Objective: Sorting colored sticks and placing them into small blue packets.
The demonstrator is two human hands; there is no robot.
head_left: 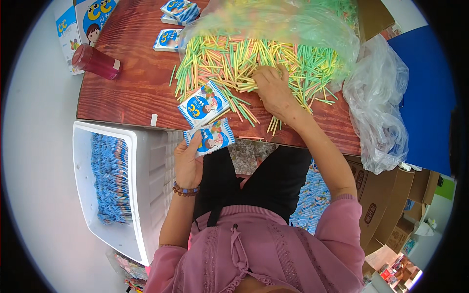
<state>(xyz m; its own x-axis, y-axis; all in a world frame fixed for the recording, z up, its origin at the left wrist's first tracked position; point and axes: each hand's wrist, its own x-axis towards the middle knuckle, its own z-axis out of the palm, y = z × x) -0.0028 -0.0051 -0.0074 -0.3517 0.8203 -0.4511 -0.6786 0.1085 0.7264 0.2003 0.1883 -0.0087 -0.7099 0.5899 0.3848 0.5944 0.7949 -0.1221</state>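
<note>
My left hand (189,158) pinches a small blue-and-white packet (222,136) by its near left side, just off the table's front edge. Right behind it lies a similar packet (200,105), flat on the table against the pile. Thin pastel sticks (215,58) in green, yellow and pink spill in a big heap from a clear plastic bag (273,27). My right hand (279,95) reaches into the front of this heap, its fingers curled round some of the sticks; the fingertips are partly hidden among them.
More packets (167,40) lie at the back left, near a dark red bottle (97,62) on its side. A white foam box (159,161) full of blue packets stands at my left. Crumpled clear plastic (376,97) hangs over the table's right edge, with cardboard boxes (386,205) below.
</note>
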